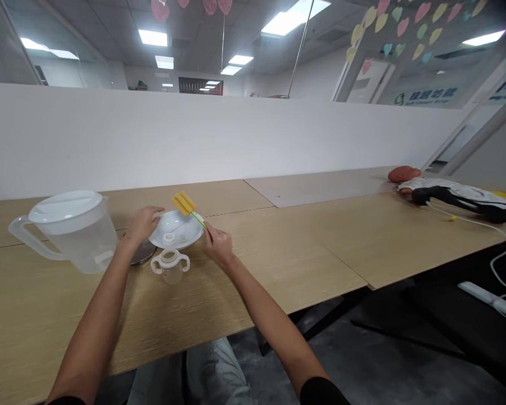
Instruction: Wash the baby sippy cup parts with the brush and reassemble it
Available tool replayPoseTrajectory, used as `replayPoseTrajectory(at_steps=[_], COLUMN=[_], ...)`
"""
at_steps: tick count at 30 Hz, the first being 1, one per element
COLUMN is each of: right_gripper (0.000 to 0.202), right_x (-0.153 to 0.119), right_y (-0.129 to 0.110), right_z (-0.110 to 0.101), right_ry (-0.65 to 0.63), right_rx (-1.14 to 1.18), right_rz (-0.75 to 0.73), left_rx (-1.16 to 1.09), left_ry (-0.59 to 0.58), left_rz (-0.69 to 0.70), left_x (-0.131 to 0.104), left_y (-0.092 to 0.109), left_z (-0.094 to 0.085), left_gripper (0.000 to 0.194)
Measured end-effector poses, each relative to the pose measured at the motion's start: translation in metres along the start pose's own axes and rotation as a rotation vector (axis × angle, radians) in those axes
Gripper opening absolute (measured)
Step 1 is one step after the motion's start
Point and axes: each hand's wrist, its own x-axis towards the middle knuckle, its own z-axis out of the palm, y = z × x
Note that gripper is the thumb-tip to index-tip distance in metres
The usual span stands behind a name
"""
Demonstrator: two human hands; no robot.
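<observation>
Our right fingers (pixel 209 230) grip the sponge brush (pixel 184 203) over the bowl (pixel 162 224); whether our left fingers (pixel 154 210) grip, we cannot tell

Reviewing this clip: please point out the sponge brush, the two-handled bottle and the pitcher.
Sponge brush (pixel 184 203): head view, on its yellow sponge head.
Two-handled bottle (pixel 172 273): head view, on the clear body below the handles.
Pitcher (pixel 82 239): head view, on the side of its body.

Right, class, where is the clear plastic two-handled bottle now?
In the head view, the bottle stands left of centre on the light wood-look table, in front of the round white bowl, right of the translucent plastic pitcher.
</observation>
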Motion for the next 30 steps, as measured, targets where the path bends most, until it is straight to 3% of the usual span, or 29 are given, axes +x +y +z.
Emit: replayPoseTrajectory(at_steps=[5, 8, 10, 12, 17, 21, 26, 30], right_gripper=[0.033, 0.033, 0.033, 0.034, 0.036, 0.035, 0.036, 0.035], right_x=[0.0, 0.0, 0.001, 0.001, 0.0, -0.002, -0.004, -0.005], right_y=[-0.001, -0.002, -0.002, -0.003, -0.004, -0.005, -0.003, -0.002], right_z=[-0.002, -0.002, -0.003, -0.003, -0.001, -0.001, 0.001, 0.002], right_ry=[-0.001, 0.009, 0.018, 0.031, 0.07, 0.051, 0.084, 0.053], right_rx=[0.017, 0.029, 0.04, 0.052, 0.089, 0.133, 0.154, 0.139], right_rz=[0.007, 0.004, 0.0, 0.003, -0.013, -0.119, -0.059, -0.072], left_rx=[-0.29, -0.323, -0.334, -0.418, -0.989, -1.199, -1.232, -1.159], left_ry=[-0.325, -0.368, -0.294, -0.145, 0.269, 0.501, 0.661, 0.531], left_rz=[0.046, -0.002, -0.021, -0.052, -0.267, -0.292, -0.315, -0.3], left_x=[-0.001, -0.003, -0.002, 0.0, 0.006, 0.004, 0.001, -0.002], left_y=[0.031, 0.032, 0.03, 0.03, 0.042, 0.054, 0.054, 0.056], left_z=[0.031, 0.047, 0.048, 0.042, 0.013, -0.002, -0.011, -0.017], left_gripper=[0.036, 0.033, 0.029, 0.028, 0.042, 0.04, 0.042, 0.046])
